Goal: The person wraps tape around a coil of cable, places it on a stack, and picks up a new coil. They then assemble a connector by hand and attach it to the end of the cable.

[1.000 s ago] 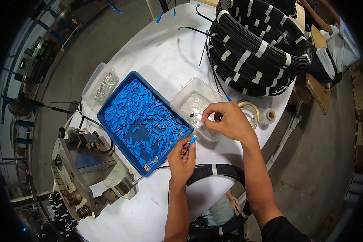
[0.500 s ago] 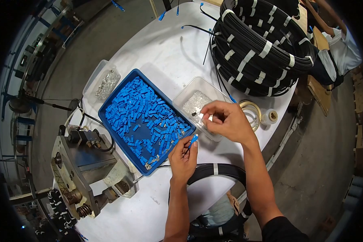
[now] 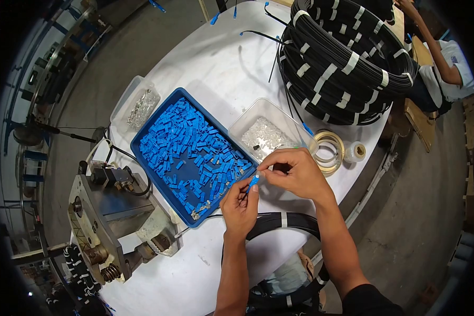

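My left hand point(image 3: 239, 208) is closed around a blue fibre-optic cable connector point(image 3: 254, 181), its pale tip pointing up and away from me. The connector's black cable runs back into the palm. My right hand point(image 3: 294, 173) pinches at that tip with thumb and index finger. A small whitish piece shows between these fingertips, mostly hidden. Just beyond my right hand stands a clear plastic tub point(image 3: 237, 128) of small clear pieces, with one black piece among them. To the left of my hands lies a blue tray point(image 3: 195, 221) full of loose blue connector housings.
A metal bench press point(image 3: 108, 216) stands at the left, near a clear box point(image 3: 137, 108) of metal parts. Large black cable coils point(image 3: 347, 68) rise at the back right, beside tape rolls point(image 3: 332, 152). Another cable coil point(image 3: 284, 220) lies close to me. A co-worker point(image 3: 453, 66) is at the far right.
My right hand has come down and left from over the clear tub to the connector's tip. My left hand keeps hold of the connector. The co-worker's arm has shifted.
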`<state>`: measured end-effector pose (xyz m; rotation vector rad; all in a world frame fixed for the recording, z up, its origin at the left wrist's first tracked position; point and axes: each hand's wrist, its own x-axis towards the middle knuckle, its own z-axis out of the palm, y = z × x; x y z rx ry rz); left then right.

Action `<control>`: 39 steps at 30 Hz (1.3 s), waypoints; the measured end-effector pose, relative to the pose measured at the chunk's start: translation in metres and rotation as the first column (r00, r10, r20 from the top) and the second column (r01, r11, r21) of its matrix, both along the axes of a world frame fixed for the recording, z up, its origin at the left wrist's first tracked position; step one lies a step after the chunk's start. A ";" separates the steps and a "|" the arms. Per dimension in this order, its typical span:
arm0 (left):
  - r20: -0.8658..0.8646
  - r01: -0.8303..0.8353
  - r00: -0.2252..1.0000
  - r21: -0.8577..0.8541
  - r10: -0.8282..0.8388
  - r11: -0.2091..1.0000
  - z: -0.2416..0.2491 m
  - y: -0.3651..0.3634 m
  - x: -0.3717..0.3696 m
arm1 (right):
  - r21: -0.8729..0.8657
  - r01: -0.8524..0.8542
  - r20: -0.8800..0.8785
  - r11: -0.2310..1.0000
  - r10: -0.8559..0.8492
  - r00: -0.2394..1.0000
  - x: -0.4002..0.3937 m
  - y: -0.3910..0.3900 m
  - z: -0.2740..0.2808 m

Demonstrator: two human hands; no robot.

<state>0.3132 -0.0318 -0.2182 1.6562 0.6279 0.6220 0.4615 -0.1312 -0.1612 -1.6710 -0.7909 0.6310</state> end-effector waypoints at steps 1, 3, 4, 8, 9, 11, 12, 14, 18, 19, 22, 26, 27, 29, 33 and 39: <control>-0.009 -0.003 1.000 0.001 0.003 1.000 -0.001 0.000 0.000 | -0.007 0.003 -0.002 1.000 -0.003 1.000 0.000 0.000 -0.001; 0.008 -0.002 1.000 -0.004 0.002 1.000 -0.001 0.000 0.000 | 0.003 -0.005 -0.008 1.000 0.005 1.000 0.000 0.000 -0.001; 0.024 0.000 1.000 -0.010 0.000 1.000 -0.001 0.000 0.000 | 0.013 -0.012 -0.014 1.000 0.012 1.000 0.000 0.000 -0.001; 0.032 0.000 0.999 -0.036 0.001 0.999 -0.003 0.000 0.000 | 0.006 -0.016 -0.019 1.000 0.017 1.000 0.000 0.001 0.000; 0.042 -0.001 0.999 -0.010 0.002 1.000 -0.004 0.000 0.000 | 0.001 -0.021 -0.025 1.000 0.021 0.999 0.000 0.001 0.001; 0.053 -0.005 0.999 0.016 0.004 1.000 -0.004 0.001 -0.002 | -0.003 -0.027 -0.030 1.000 0.027 0.999 0.000 0.001 0.000; 0.030 0.002 1.000 0.036 -0.003 0.999 -0.005 0.001 -0.003 | -0.007 -0.029 -0.043 1.000 0.028 0.999 0.000 0.002 0.000; 0.007 0.007 1.000 0.058 -0.008 0.998 -0.004 0.002 -0.005 | -0.009 -0.033 -0.056 0.999 0.032 0.998 -0.001 0.002 0.000; 0.022 0.021 0.999 0.105 -0.023 0.994 -0.001 0.002 -0.006 | -0.005 -0.039 -0.075 0.999 0.039 0.996 -0.002 0.003 0.000; 0.027 0.022 0.999 0.118 -0.025 0.993 -0.001 0.002 -0.007 | 0.000 -0.047 -0.091 0.999 0.047 0.995 -0.003 0.003 0.000; 0.015 0.024 1.000 0.131 -0.026 0.991 -0.001 0.003 -0.007 | -0.001 -0.042 -0.074 0.999 0.042 0.996 -0.004 0.002 0.003; 0.000 0.001 1.000 0.055 -0.001 0.998 -0.004 0.003 -0.006 | 0.108 0.022 -0.080 0.994 -0.013 0.997 -0.022 0.007 -0.007; 0.043 0.006 0.999 0.063 -0.009 0.998 -0.004 0.002 -0.005 | 0.107 0.069 -0.050 0.992 -0.064 0.997 -0.032 0.010 -0.007; 0.083 0.011 0.996 0.071 -0.017 0.997 -0.004 0.002 -0.004 | 0.108 0.116 -0.022 0.987 -0.114 0.993 -0.050 0.016 -0.012; 0.111 -0.025 0.993 -0.034 0.029 0.999 -0.010 0.003 -0.006 | 0.226 0.275 0.060 0.935 -0.295 0.954 -0.068 0.029 -0.021; 0.134 -0.022 0.991 -0.054 0.029 0.998 -0.004 0.002 -0.004 | 0.212 0.259 0.055 0.942 -0.276 0.960 -0.061 0.027 -0.020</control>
